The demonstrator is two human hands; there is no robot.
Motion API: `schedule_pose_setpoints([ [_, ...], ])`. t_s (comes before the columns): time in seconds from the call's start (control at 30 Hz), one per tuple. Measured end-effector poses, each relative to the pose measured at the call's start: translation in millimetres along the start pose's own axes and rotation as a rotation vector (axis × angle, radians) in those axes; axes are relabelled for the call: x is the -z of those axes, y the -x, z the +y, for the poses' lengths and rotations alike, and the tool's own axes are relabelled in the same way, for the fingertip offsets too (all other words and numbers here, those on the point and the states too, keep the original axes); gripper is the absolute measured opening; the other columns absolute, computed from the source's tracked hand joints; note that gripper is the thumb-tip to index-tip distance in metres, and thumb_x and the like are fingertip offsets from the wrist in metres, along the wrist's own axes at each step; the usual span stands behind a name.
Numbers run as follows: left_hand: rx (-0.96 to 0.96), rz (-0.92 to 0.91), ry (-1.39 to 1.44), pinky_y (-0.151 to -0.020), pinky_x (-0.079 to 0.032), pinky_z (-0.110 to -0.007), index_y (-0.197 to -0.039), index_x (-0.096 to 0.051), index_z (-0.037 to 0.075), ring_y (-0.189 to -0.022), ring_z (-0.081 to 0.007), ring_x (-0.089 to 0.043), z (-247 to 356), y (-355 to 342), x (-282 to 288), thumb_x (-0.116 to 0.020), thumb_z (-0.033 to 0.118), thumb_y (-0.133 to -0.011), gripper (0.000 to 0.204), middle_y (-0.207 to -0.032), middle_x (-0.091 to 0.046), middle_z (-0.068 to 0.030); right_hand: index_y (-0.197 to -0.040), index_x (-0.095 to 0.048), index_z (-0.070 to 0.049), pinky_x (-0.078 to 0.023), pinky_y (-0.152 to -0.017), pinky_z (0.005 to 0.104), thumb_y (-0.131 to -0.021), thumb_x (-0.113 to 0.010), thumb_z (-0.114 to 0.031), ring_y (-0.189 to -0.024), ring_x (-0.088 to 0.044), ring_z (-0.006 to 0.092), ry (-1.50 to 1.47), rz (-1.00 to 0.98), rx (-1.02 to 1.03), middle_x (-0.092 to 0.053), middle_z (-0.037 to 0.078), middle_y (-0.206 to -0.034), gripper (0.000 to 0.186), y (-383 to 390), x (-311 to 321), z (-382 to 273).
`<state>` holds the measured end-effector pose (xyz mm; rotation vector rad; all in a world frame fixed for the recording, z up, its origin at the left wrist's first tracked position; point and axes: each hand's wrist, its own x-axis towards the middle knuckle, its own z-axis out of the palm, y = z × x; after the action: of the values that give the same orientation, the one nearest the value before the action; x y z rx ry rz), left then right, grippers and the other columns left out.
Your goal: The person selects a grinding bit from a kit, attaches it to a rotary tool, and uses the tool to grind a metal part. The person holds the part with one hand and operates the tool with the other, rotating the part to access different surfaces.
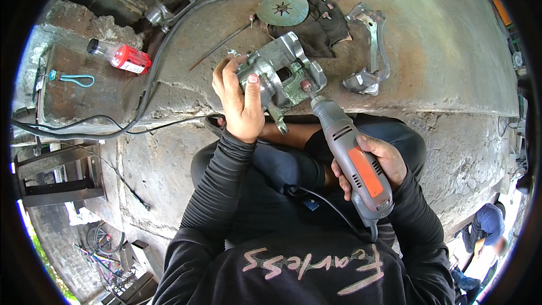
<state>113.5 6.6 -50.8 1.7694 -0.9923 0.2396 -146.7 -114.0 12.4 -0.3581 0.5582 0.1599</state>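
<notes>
A grey metal brake caliper [282,73] is sitting at the near edge of the rusty concrete table [440,51], tilted up toward the person. The left hand [240,104] is gripping its left side, fingers wrapped over the casting and thumb pressed on its face. The right hand [378,164] is closed around a grey and orange rotary tool [353,161], whose small reddish grinding bit [306,85] is touching the caliper's inner opening. The tool's black cord [322,203] is trailing down across the person's lap. Just right of the caliper, a bare caliper bracket [370,51] is lying flat. Behind it, a round green disc [282,7] is resting beside a dark rag [322,25]. Well to the left, a red spray bottle [121,56] is lying on its side.
</notes>
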Motion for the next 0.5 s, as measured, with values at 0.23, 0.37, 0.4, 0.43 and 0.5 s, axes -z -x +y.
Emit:
schedule_pose_setpoints([
  [0.23, 0.0, -0.001, 0.011, -0.105, -0.031, -0.048, -0.128, -0.052, 0.003, -0.12, -0.0374, -0.042, 0, 0, -1, -0.054, 0.019, -0.096, 0.036, -0.131, -0.046, -0.0217, -0.125, -0.036, -0.001, -0.059, -0.061, 0.0486, -0.103, -0.046, -0.036, -0.07, -0.068, 0.0358, -0.055, -0.014, 0.011, -0.062, 0.025, -0.094, 0.043, -6, 4, -5],
  [0.37, -0.008, 0.008, 0.02, -0.105, -0.031, -0.048, -0.128, -0.052, 0.003, -0.12, -0.0374, -0.042, 1, 0, -1, -0.054, 0.019, -0.096, 0.036, -0.131, -0.046, -0.0216, -0.125, -0.037, 0.0, -0.059, -0.062, 0.0489, -0.103, -0.046, -0.037, -0.07, -0.068, 0.0361, -0.022, -0.033, 0.017, -0.061, 0.026, -0.094, 0.043, -6, 4, -5],
  [0.4, -0.008, 0.006, 0.012, -0.105, -0.031, -0.048, -0.128, -0.052, 0.003, -0.12, -0.0374, -0.042, 1, 0, -1, -0.054, 0.019, -0.096, 0.036, -0.131, -0.046, -0.0216, -0.124, -0.037, 0.0, -0.059, -0.062, 0.0486, -0.103, -0.046, -0.037, -0.07, -0.068, 0.036, 0.002, -0.048, 0.023, -0.061, 0.026, -0.094, 0.043, -4, 4, -4],
  [0.43, -0.005, 0.003, 0.011, -0.105, -0.031, -0.048, -0.128, -0.052, 0.003, -0.12, -0.0374, -0.042, 1, 0, -1, -0.054, 0.019, -0.096, 0.036, -0.131, -0.046, -0.0215, -0.124, -0.037, 0.0, -0.059, -0.062, 0.0485, -0.103, -0.046, -0.037, -0.07, -0.068, 0.0359, 0.013, -0.042, 0.026, -0.061, 0.025, -0.094, 0.043, -1, 4, -4],
  [0.5, -0.001, 0.0, 0.013, -0.105, -0.031, -0.048, -0.128, -0.052, 0.003, -0.12, -0.0375, -0.042, 1, 0, -1, -0.054, 0.019, -0.096, 0.035, -0.131, -0.046, -0.0214, -0.124, -0.037, -0.001, -0.058, -0.061, 0.0483, -0.103, -0.045, -0.036, -0.07, -0.068, 0.0357, 0.044, -0.039, 0.037, -0.061, 0.025, -0.094, 0.042, 3, 5, -3],
])
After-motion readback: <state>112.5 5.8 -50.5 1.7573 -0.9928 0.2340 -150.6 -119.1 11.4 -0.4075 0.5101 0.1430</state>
